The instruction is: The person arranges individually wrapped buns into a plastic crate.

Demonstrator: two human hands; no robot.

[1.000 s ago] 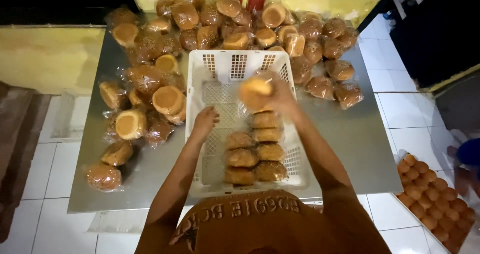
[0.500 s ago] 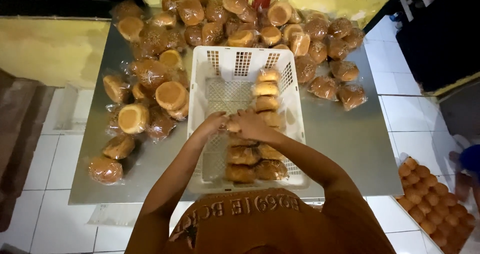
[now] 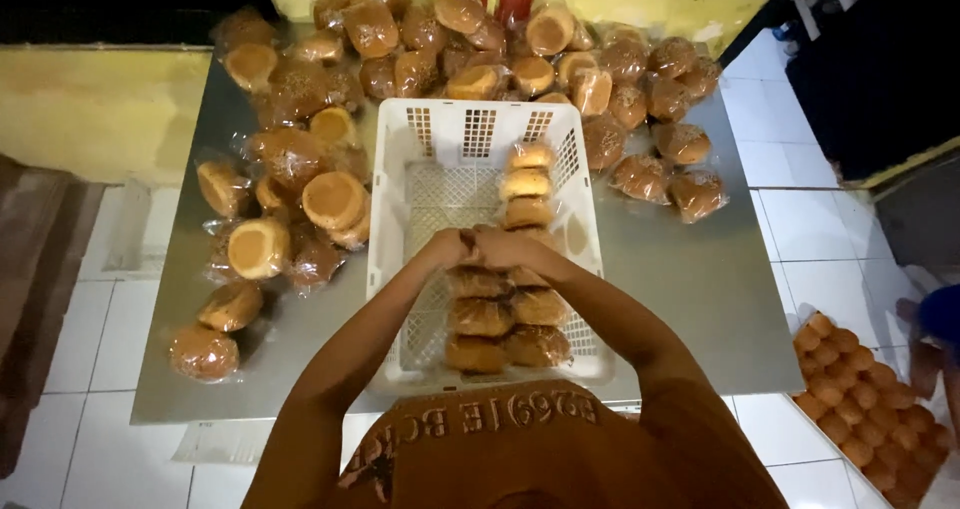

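Together, left hand and right hand pinch a wrapped bun at frame centre, inside the white crate. It looks light, soft, crushable, slippery-wrapped; best gripped gently by its sides.

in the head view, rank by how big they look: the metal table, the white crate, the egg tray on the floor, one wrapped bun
1. metal table
2. white crate
3. egg tray, cut off by the frame edge, so its full size is unsure
4. wrapped bun

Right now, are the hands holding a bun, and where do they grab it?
Both hands, left and right, meet over the white crate, at a wrapped bun. The grabbed spot is hidden.
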